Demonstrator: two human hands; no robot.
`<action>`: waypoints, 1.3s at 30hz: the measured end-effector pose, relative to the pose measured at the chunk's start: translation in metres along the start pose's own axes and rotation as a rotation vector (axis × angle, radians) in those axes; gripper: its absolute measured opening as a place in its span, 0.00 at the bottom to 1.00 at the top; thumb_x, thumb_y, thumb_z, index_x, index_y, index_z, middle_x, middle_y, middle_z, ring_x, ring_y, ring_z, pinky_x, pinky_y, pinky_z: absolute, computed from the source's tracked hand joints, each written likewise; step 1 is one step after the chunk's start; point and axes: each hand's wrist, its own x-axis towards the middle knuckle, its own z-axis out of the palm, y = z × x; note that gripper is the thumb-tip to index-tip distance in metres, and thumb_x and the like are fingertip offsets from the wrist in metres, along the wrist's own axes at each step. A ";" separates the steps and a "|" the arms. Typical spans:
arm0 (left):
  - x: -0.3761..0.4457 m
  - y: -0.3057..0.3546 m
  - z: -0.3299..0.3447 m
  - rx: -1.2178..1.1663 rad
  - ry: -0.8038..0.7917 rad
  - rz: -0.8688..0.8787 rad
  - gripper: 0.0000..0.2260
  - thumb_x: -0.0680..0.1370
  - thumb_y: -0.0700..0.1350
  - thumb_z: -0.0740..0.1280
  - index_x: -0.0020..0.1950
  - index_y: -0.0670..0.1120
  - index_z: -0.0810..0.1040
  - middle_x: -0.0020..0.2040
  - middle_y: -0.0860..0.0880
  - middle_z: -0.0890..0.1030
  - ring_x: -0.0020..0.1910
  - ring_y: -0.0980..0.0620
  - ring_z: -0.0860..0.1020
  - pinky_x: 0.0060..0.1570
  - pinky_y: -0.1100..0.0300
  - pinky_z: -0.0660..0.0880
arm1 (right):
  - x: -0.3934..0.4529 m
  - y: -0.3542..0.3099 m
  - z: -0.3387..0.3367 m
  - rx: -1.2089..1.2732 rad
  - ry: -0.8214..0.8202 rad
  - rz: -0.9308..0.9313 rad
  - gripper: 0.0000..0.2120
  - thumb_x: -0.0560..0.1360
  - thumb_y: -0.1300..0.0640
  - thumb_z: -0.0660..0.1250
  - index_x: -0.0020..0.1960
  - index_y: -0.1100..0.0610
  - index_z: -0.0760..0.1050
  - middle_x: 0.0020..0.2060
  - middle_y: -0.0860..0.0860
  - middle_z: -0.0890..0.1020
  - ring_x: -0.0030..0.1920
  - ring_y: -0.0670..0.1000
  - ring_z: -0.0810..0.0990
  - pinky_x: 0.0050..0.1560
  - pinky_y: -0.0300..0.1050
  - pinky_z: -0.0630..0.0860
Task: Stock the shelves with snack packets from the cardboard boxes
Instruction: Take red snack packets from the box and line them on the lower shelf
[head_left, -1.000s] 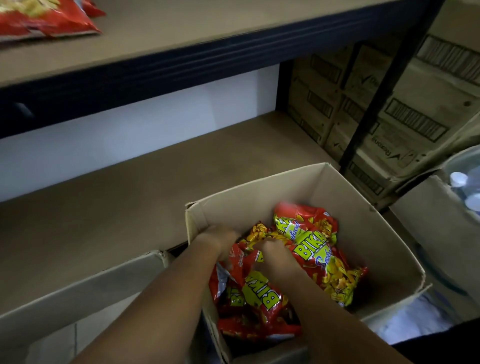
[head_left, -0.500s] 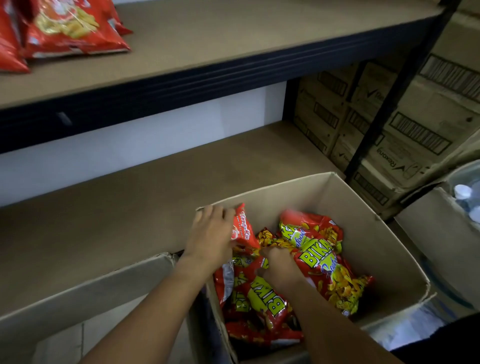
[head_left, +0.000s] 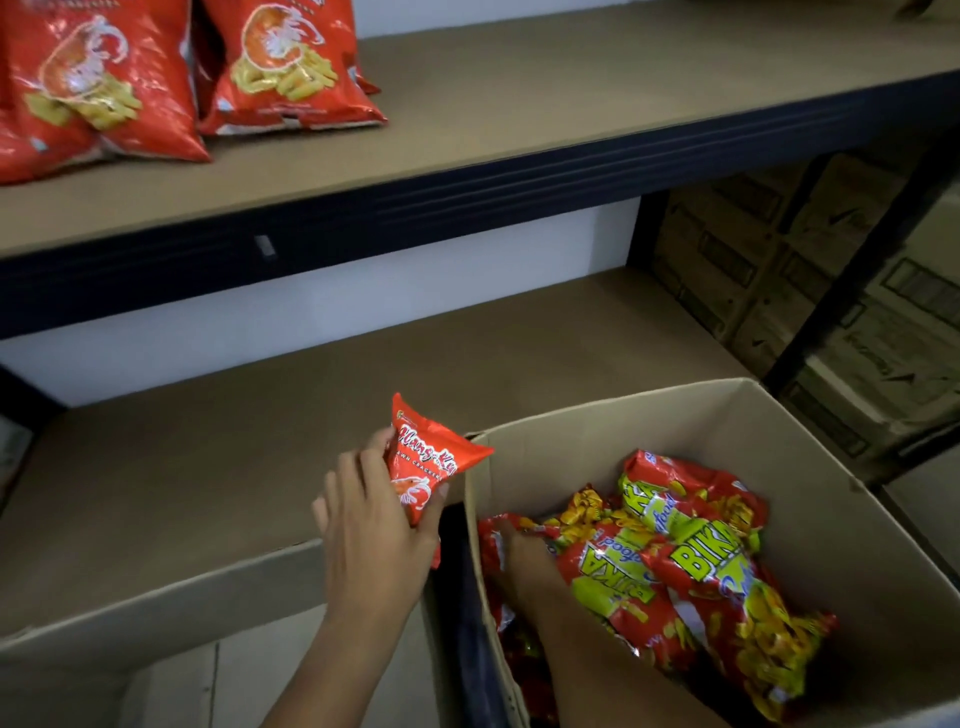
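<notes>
1. Right hand (head_left: 524, 566): reaches down inside the cardboard box (head_left: 857, 545), among the packets at its left wall. Its fingers are buried under the foil; whether they are gripping anything cannot be told.
2. Yellow-and-red packets (head_left: 691, 566): a loose heap in the box, lying flat and overlapping, glossy and crinkled. Judged light, puffy and slippery; contents likely brittle, so best taken by a sealed end or across the width with little squeeze.
3. Left hand (head_left: 374, 535): outside the box, just beside its left corner. Thumb on the packet's front, fingers (head_left: 358, 467) curled behind its edge, pinching the lower half.
4. Red prawn-cracker packet (head_left: 423, 462): held upright and slightly tilted in the left hand, above the front of the lower shelf, clear of the box rim. Small, soft-walled, air-filled; judged very light. A firmer pinch risks crushing the crackers.
5. Second box flap (head_left: 156, 608): plain cardboard edge, lower left, below the left hand.
6. Lower shelf (head_left: 260, 441): brown board behind the boxes; no packets visible on it.
7. Upper shelf (head_left: 571, 104): carries large red packets (head_left: 192, 67) standing in a group at the left; the right part is bare. Judged the likely home for matching red stock.
8. Stacked cartons (head_left: 779, 291): printed boxes beyond the shelf upright, far right.
</notes>
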 end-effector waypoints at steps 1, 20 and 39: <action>0.000 -0.004 0.000 0.004 -0.006 -0.008 0.32 0.72 0.59 0.72 0.71 0.50 0.65 0.60 0.48 0.71 0.59 0.48 0.70 0.57 0.49 0.67 | 0.000 -0.001 0.002 0.039 0.012 -0.011 0.30 0.72 0.59 0.73 0.70 0.50 0.66 0.63 0.58 0.76 0.60 0.59 0.79 0.61 0.53 0.77; -0.011 0.011 -0.085 -0.143 0.060 -0.029 0.34 0.76 0.64 0.63 0.76 0.49 0.61 0.69 0.49 0.73 0.67 0.48 0.73 0.65 0.47 0.66 | -0.131 -0.041 -0.129 0.645 0.193 -0.368 0.32 0.74 0.76 0.64 0.59 0.38 0.77 0.54 0.54 0.82 0.52 0.57 0.84 0.51 0.61 0.82; -0.017 -0.011 -0.256 -0.111 0.438 -0.019 0.33 0.76 0.62 0.66 0.76 0.49 0.60 0.65 0.48 0.74 0.64 0.47 0.75 0.62 0.49 0.66 | -0.271 -0.219 -0.161 0.173 0.432 -0.874 0.24 0.73 0.50 0.75 0.59 0.41 0.63 0.61 0.44 0.71 0.60 0.48 0.76 0.46 0.37 0.80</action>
